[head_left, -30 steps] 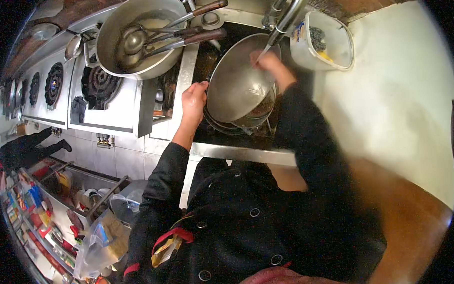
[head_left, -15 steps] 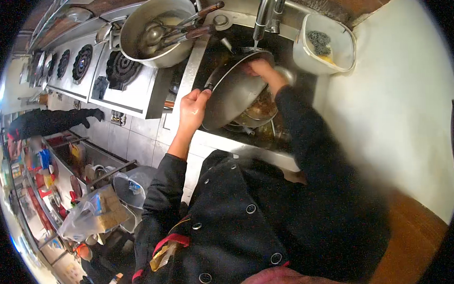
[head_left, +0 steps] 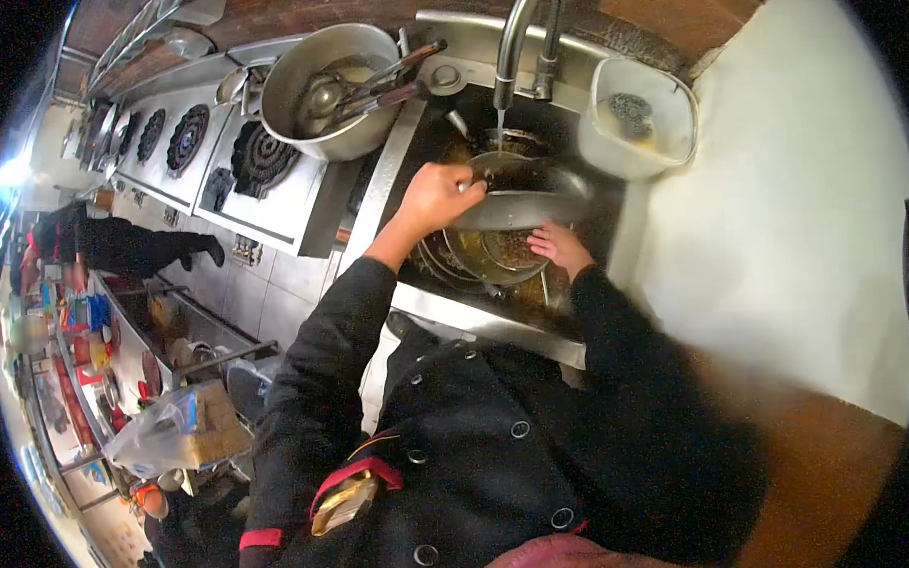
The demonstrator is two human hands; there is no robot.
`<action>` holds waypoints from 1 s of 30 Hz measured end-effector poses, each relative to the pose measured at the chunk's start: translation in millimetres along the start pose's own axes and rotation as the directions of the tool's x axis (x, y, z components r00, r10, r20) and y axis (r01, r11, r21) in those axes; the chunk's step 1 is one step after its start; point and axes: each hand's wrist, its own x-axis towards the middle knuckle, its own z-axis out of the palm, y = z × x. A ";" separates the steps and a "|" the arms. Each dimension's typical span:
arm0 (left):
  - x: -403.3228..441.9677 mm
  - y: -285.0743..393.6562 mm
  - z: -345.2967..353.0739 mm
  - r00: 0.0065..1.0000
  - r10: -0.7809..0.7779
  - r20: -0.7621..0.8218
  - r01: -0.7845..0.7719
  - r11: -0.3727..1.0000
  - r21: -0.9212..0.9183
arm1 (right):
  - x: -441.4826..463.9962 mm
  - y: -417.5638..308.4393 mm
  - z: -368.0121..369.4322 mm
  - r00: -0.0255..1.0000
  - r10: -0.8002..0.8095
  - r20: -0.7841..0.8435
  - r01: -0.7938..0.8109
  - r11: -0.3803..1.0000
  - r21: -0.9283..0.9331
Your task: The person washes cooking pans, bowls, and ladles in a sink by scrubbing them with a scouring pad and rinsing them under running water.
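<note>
Fingers of left hand (head_left: pixel 436 197): clamped on the pan (head_left: pixel 517 210) at its left end; the fist hides whether on rim or handle. Gripping there probably lets this hand alone bear the tilt.
Fingers of right hand (head_left: pixel 560 246): slightly apart, clamped on nothing, just by the pan's lower edge; I cannot tell whether they touch it.
Pan's place: tilted over the sink (head_left: pixel 486 328), above other pans (head_left: pixel 464 262), likely so drips fall inside.
Pan's look: grey metal, smooth and dully shiny along the lower band, darker higher up, blurred toward the right.
Faucet (head_left: pixel 511 52): spout beyond the pan, water (head_left: pixel 501 127) running; where it lands is unclear.
Tub (head_left: pixel 660 157): at the sink's far right corner, scrubber (head_left: pixel 629 108) inside, presumably within easy reach.
Pot (head_left: pixel 349 142): left of the sink, ladles (head_left: pixel 323 96) inside, handles leaning sinkward, perhaps for ready grasping.
</note>
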 end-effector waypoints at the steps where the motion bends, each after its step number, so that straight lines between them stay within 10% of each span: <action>1: 15.8 -0.6 2.9 0.999 0.030 -0.032 -0.030 0.999 0.018 | -3.9 -10.7 14.1 1.000 -0.012 -0.005 0.012 1.000 0.002; 19: 4.7 -6.2 -29.6 0.917 -0.255 -0.306 0.284 0.957 0.054 | -44.5 0.7 54.2 0.982 0.067 -0.175 -0.089 0.989 -0.118; 25: -58.8 -7.1 -58.1 0.988 0.037 -0.152 -0.042 0.999 -0.029 | -36.2 19.3 83.2 0.981 0.091 -0.174 -0.141 0.943 -0.303; 30: -98.8 -12.8 -96.3 0.986 0.102 -0.129 -0.121 0.982 -0.143 | 5.7 68.9 78.6 0.974 0.213 0.075 -0.217 0.975 0.042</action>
